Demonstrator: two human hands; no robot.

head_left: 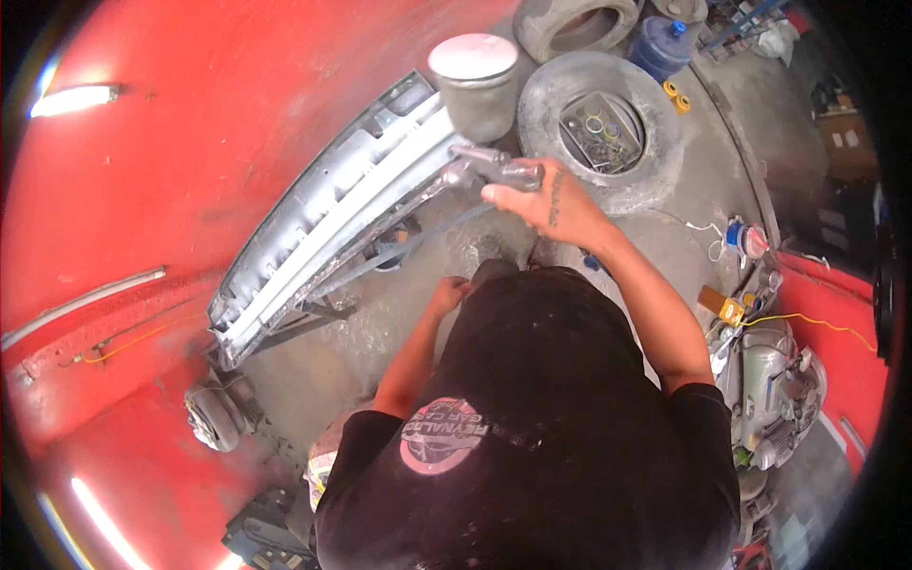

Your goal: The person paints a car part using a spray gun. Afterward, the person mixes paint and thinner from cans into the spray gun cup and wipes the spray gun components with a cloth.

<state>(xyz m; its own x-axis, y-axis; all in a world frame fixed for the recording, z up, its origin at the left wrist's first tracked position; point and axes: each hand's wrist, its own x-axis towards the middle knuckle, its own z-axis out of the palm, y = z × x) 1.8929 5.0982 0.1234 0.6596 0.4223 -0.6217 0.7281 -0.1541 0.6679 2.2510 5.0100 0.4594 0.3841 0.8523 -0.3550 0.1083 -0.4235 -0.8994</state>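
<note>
My right hand [556, 201] is wrapped round the grip of a spray gun [489, 167]. A large grey cup [477, 106] with a pale round lid sits above the gun's body. The gun's front end points left, towards a long silver-grey car bumper [328, 214], which lies propped at a slant on a dark stand [323, 313]. Low beside my body is my left hand [450, 293], close to the front of my black shirt [560, 408]. Its fingers are small and partly hidden, so their grip does not show.
Red walls [237, 66] rise close behind the bumper. A dusty tyre [541, 104] lies ahead with a tray of small parts [603, 133] in its middle. Beyond stand another tyre [575, 24] and a blue water jug [660, 47]. Machinery [774, 389] and a yellow cable [807, 318] are at right.
</note>
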